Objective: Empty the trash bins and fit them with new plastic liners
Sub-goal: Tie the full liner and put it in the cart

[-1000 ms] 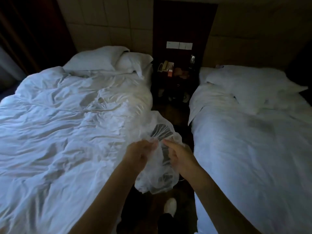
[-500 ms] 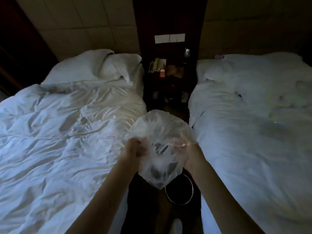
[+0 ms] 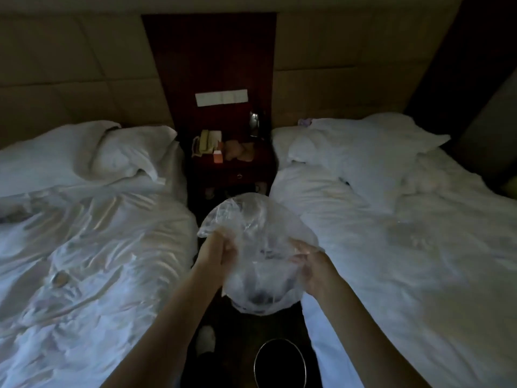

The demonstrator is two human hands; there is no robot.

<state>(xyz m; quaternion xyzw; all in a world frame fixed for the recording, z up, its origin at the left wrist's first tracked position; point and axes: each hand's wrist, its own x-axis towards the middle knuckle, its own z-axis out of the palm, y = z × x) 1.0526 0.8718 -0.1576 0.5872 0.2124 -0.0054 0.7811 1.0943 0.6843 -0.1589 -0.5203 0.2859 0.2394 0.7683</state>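
Hands hold a clear plastic liner [image 3: 260, 233] open in the aisle between a rumpled bed [image 3: 84, 247] and a second bed [image 3: 405, 247]. The left hand [image 3: 219, 247] pinches one side of its mouth. The right hand [image 3: 310, 266], fingers apparently curled under the film, grips the other. The liner hangs in the air, beyond the dark trash bin [image 3: 279, 365] on the floor.

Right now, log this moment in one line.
left grip: pinches liner | right grip: holds liner | liner: spread, clear of bin | bin: on floor
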